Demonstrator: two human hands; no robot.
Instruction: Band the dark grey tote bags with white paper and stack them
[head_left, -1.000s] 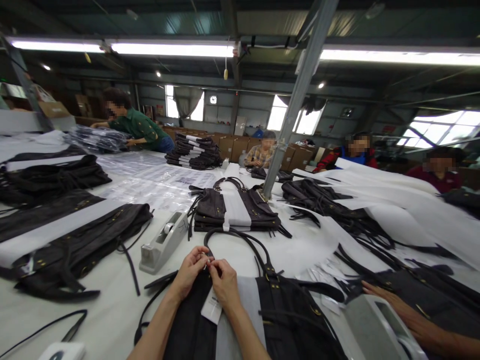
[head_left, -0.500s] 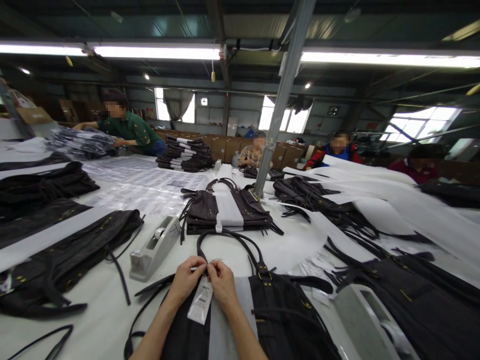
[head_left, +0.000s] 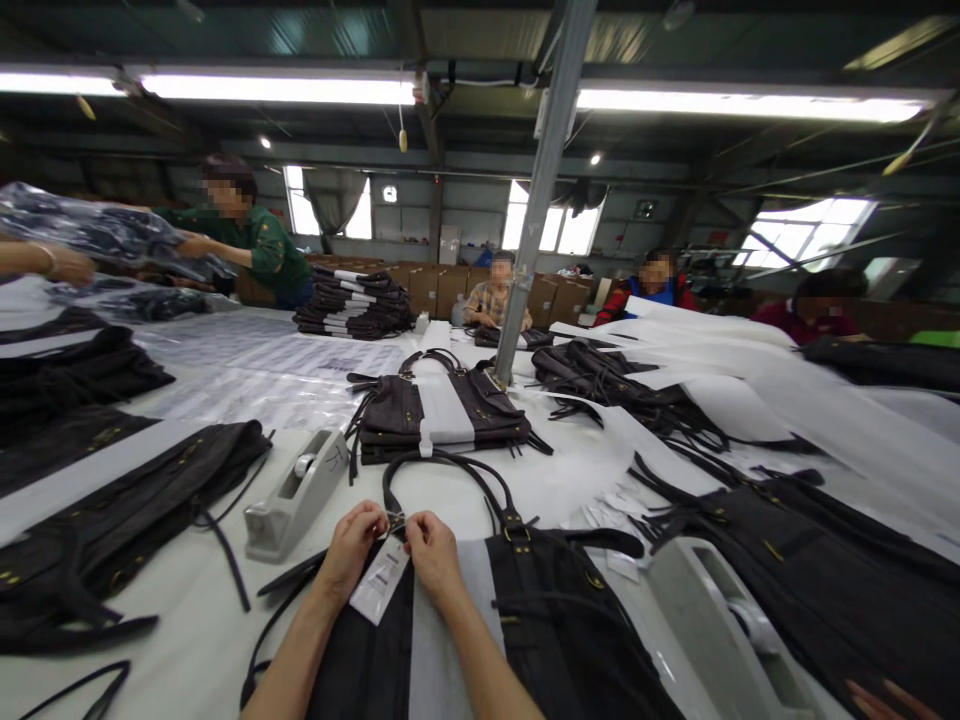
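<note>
A dark handbag [head_left: 577, 630] lies flat in front of me, with a white paper strip [head_left: 442, 650] down its middle and looped handles [head_left: 420, 458] toward the far side. At the base of the left handle, my left hand [head_left: 349, 550] and my right hand [head_left: 435, 555] are a little apart, each with its fingers pinched. Between the fingertips runs a thin pale string [head_left: 395, 517], partly hidden by the fingers. Just below it a white printed hang tag [head_left: 380, 580] rests on the bag, slightly tilted.
Grey tape dispensers stand left [head_left: 296, 495] and right [head_left: 720, 630] of the bag. Ahead lie a stack of wrapped handbags [head_left: 442, 410] and a metal post [head_left: 536, 200]. More bags [head_left: 127, 500] cover both sides. Co-workers surround the table; one in green [head_left: 266, 245] handles plastic-wrapped goods [head_left: 90, 225].
My hands have moved slightly apart, baring the string between them. The tag has swung a little left. At far left, a co-worker's plastic-wrapped bundle is lifted, and another person's hand has appeared.
</note>
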